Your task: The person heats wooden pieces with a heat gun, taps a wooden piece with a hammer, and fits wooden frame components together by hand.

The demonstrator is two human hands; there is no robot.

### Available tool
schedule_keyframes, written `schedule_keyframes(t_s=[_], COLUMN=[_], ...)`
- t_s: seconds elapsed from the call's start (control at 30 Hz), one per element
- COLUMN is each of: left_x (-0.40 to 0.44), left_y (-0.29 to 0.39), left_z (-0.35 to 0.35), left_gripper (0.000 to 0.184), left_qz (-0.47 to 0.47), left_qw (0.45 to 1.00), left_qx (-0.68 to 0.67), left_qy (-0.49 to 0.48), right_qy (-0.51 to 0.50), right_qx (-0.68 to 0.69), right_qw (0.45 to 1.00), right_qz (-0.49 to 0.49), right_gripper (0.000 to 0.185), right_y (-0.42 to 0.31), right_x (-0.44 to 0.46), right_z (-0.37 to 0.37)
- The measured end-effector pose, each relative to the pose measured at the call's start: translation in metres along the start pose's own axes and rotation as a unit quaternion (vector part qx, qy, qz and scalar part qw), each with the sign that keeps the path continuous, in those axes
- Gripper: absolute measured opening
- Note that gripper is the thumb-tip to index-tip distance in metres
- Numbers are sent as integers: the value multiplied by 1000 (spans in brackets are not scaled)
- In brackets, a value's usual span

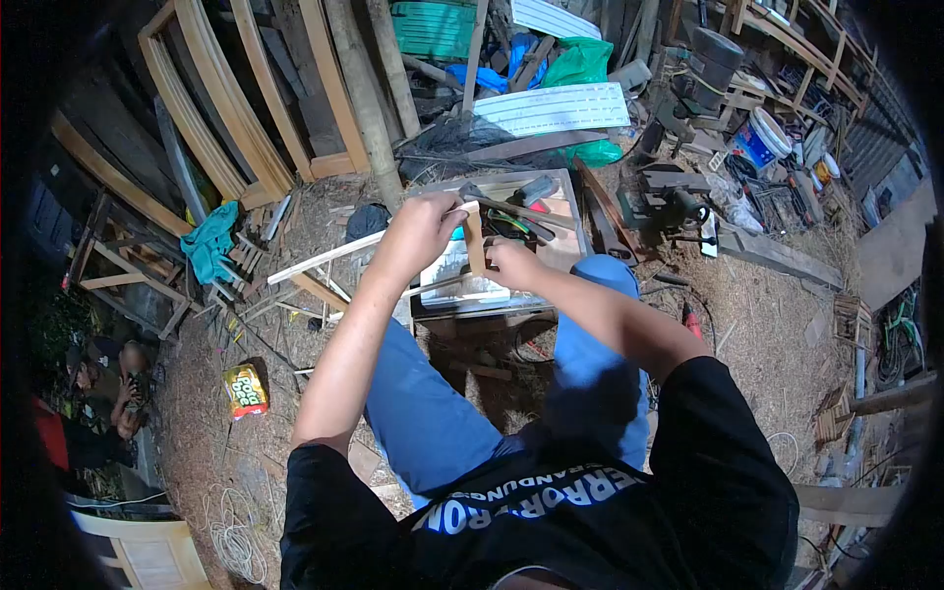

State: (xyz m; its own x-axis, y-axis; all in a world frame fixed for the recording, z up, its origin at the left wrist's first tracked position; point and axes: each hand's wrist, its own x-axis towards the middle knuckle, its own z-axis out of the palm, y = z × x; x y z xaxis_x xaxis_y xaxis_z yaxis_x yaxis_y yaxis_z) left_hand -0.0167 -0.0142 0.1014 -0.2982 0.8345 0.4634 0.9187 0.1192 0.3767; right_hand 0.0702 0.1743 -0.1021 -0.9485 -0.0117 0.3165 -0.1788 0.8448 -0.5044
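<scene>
L hand (430, 228): fingers closed on upper end of short wood piece; prob. fixes its top.
R hand (516, 264): fingers closed at lower R edge, pads partly hidden; grip prob. checks twist.
Short wood piece (474, 242): roughly upright betw. both hands, broad face toward wearer; prob. turned so for a clear view.
Long strip (320, 258): runs out L past the L wrist, tip well apart from fingers; its inner end is nr upper fingers, but joint/contact w/ short piece can't be confirmed.
Desk (578, 211): low, raised rim, directly below fingers, beyond the knees; placement seems to suit seated work w/ short reach. Rim prob. keeps loose items in.
Hammer (531, 212): beyond R fingers, handle slanting R; appears laid within easy reach.
Pliers (536, 229): just beyond R fingers, amongst other tools; likewise handy.
Snack bag (246, 390): on ground, well L of fingers; prob. kept off work area.
</scene>
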Motion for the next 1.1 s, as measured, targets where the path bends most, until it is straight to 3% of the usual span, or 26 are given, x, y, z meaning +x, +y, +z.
schedule_keyframes(t_s=[0.13, 0.23, 0.37, 0.47, 0.67, 1.1], left_x=[-1, -1, -1, -1, -2, 0], left_y=[-5, -3, -3, -5, -5, -5], left_z=[3, 0, 0, 2, 3, 2], left_gripper=[18, 18, 18, 17, 17, 17], left_qz=[10, 3, 5, 10, 4, -8], left_qw=[1000, 1000, 1000, 1000, 1000, 1000], left_qx=[-8, -16, -6, -3, -2, -3], left_qy=[12, 4, -4, 0, 4, -5], right_qy=[-61, -44, 118, 140, 134, 95], right_qx=[22, 121, 292, 328, 229, 187], right_qw=[998, 990, 945, 933, 963, 976], right_qz=[23, 52, 92, 49, -51, -57], right_gripper=[25, 26, 23, 25, 25, 19], right_y=[-10, -16, -18, -40, -62, -73], right_x=[4, 7, 20, 25, 29, 35], right_z=[-26, -63, -92, -124, -142, -146])
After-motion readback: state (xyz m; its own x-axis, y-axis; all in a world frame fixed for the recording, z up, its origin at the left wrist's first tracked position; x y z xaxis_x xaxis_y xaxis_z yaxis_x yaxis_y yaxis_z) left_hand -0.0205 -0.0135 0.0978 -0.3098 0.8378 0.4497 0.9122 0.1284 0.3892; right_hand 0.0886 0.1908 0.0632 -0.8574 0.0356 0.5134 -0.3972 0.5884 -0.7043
